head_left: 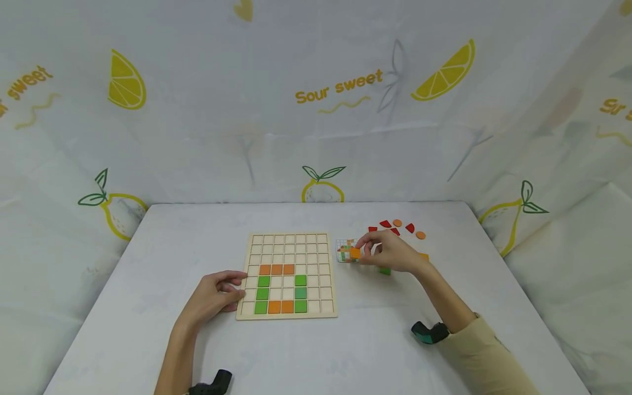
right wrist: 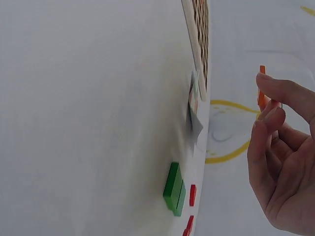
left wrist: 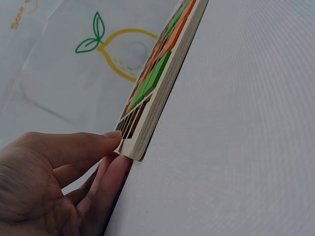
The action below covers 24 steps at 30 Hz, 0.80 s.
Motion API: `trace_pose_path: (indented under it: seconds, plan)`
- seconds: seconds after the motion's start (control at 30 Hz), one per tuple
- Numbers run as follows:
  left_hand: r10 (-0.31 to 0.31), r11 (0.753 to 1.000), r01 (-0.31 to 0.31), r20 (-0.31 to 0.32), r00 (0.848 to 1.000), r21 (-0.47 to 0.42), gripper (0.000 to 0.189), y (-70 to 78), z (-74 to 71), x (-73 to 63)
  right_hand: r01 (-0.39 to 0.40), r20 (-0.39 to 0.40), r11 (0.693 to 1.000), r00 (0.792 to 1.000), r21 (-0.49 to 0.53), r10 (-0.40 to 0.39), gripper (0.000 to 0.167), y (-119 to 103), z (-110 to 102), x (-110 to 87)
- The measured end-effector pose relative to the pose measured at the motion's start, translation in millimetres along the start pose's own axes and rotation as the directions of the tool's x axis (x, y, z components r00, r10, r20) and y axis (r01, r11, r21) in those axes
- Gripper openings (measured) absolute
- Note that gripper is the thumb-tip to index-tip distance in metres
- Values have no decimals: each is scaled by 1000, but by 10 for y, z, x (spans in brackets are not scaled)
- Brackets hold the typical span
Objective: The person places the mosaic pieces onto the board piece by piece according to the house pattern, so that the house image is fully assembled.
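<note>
A pale wooden grid board (head_left: pixel 316 249) lies on the table with orange tiles (head_left: pixel 277 269) and green tiles (head_left: pixel 263 293) set in its squares. My left hand (head_left: pixel 217 291) holds the board's left edge; in the left wrist view the thumb lies on top of the rim and the other fingertips are at its side. Between thumb and fingertips my right hand (head_left: pixel 392 252) pinches an orange square tile (head_left: pixel 355 253), raised above the table in the right wrist view. From the head, that tile overlaps a small pattern card (head_left: pixel 340 253) right of the board.
Several red pieces (head_left: pixel 385 224) and orange round pieces (head_left: pixel 420 235) lie scattered beyond the right hand. Green blocks (right wrist: pixel 173 189) sit on the table below that hand, partly covered in the head view. A lemon-printed cloth (head_left: pixel 207 137) hangs behind the white table (head_left: pixel 163 241).
</note>
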<state>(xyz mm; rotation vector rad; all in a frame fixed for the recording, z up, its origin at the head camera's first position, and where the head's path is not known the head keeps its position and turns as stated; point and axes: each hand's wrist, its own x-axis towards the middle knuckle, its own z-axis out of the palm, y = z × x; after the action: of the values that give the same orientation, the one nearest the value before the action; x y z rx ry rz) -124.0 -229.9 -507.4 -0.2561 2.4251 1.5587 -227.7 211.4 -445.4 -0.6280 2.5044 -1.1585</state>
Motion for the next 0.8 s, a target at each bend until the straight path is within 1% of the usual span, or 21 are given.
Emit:
trace_pose_path:
  seconds: [0.07, 0.27, 0.4, 0.5, 0.63, 0.8]
  plan:
    - [1, 1000, -1, 1, 1000, 0, 50, -2, -5, 4, 0, 16, 1000, 1000, 26, 0, 27, -63, 53, 54]
    - [-3, 1000, 3, 7, 1000, -14, 48, 5, -15, -7, 34, 48, 997, 998, 75, -38, 25, -218, 212, 204]
    - [-2, 1000, 2, 8, 1000, -12, 48, 13, -16, -11, 36, 75, 994, 996, 102, -43, 25, -297, 314, 297]
    - [-1, 1000, 1, 9, 1000, -12, 48, 20, -17, -12, 50, 96, 993, 994, 104, -60, 26, -339, 390, 371]
    - [1, 1000, -1, 10, 1000, -14, 48, 28, -20, -13, 73, 116, 994, 990, 82, -82, 25, -384, 491, 473]
    - [3, 1000, -3, 9, 1000, -14, 48, 33, -16, -17, 83, 146, 993, 985, 83, -95, 23, -405, 624, 592]
